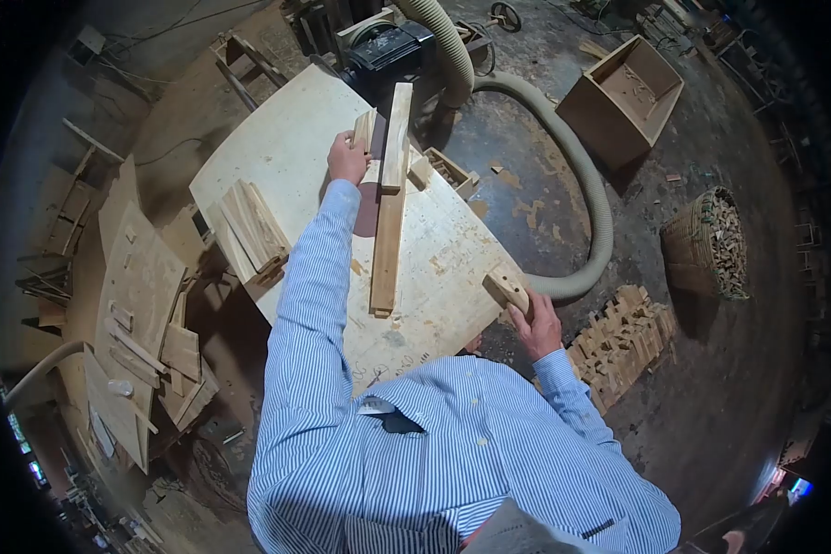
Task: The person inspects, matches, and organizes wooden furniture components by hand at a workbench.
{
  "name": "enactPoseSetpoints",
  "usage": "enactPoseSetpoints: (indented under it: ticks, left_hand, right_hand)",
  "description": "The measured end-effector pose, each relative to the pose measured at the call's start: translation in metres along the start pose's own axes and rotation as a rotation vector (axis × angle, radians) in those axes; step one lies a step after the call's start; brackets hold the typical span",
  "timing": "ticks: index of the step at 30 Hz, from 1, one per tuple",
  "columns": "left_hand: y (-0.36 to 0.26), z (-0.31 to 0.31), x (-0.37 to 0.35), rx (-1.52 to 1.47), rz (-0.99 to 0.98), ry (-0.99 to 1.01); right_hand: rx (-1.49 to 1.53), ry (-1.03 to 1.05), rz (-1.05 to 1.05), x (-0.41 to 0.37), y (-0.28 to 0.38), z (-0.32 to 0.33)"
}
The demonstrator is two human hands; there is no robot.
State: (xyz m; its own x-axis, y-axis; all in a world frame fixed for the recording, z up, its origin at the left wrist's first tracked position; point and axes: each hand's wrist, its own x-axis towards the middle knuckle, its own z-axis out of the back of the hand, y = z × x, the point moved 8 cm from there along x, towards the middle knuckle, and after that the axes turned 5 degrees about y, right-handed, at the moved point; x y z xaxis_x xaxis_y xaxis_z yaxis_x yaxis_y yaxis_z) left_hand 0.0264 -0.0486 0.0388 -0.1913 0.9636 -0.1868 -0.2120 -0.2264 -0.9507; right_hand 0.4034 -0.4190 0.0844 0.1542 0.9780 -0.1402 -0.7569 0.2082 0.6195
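Observation:
My left hand [348, 159] is closed around a small pale wooden block [365, 131] on the far part of the worktable [342, 323]. The block lies against a dark reddish-brown sanding disc [367, 209], which shows in part beside a long wooden bar [390, 235]. Down at the table's right corner, my right hand [537, 329] grips a short wooden block with small dark holes [507, 285]. Its fingertips are partly hidden behind that piece.
Stacked wooden strips [250, 227] lie on the table's left side. Behind it stand a black motor [388, 54] and a ribbed hose [597, 208] curving right. On the floor are a wooden box [609, 109], a basket of offcuts [702, 249] and piled blocks [621, 343].

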Motion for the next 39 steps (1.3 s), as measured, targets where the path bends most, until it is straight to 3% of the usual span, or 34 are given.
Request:
enactPoseSetpoints:
  ticks: [2, 8, 10, 11, 12, 14, 17, 20, 29, 31, 39]
  left_hand:
    - [0.001, -0.016, 0.017, -0.009, 0.011, -0.006]
    - [0.01, -0.017, 0.043, 0.051, -0.011, 0.033]
    - [0.022, -0.016, 0.046, 0.513, -0.216, -0.004]
    - [0.028, -0.01, 0.036, 0.535, -0.224, -0.145]
    - [0.023, -0.014, 0.033, 0.543, -0.224, -0.148]
    - [0.015, -0.022, 0.027, 0.385, -0.124, -0.092]
    - [0.0, -0.036, 0.006, 0.292, -0.075, -0.11]
    - [-0.007, -0.041, -0.008, 0.19, 0.019, -0.125]
    - [-0.027, -0.042, 0.023, 0.122, -0.031, -0.155]
    - [-0.03, -0.035, 0.033, 0.221, -0.053, -0.17]
    - [-0.023, -0.025, 0.043, 0.166, 0.0, -0.133]
  right_hand:
    - [0.008, 0.051, -0.068, 0.005, -0.003, 0.002]
    - [0.008, 0.048, -0.012, 0.008, 0.001, -0.005]
    - [0.005, 0.05, 0.017, 0.004, -0.003, -0.002]
    - [0.044, 0.063, -0.018, 0.0, -0.011, 0.001]
    - [0.082, 0.076, -0.053, -0.002, -0.015, 0.003]
    - [0.084, 0.145, -0.115, 0.006, -0.016, 0.014]
    - [-0.07, 0.41, -0.257, 0.004, -0.039, 0.006]
    - [-0.058, 0.374, -0.168, 0.001, -0.043, 0.006]
    - [-0.098, 0.345, -0.138, 0.024, -0.031, 0.002]
    - [-0.096, 0.34, -0.133, 0.033, -0.022, -0.002]
    - [-0.125, 0.346, -0.139, 0.039, -0.017, -0.015]
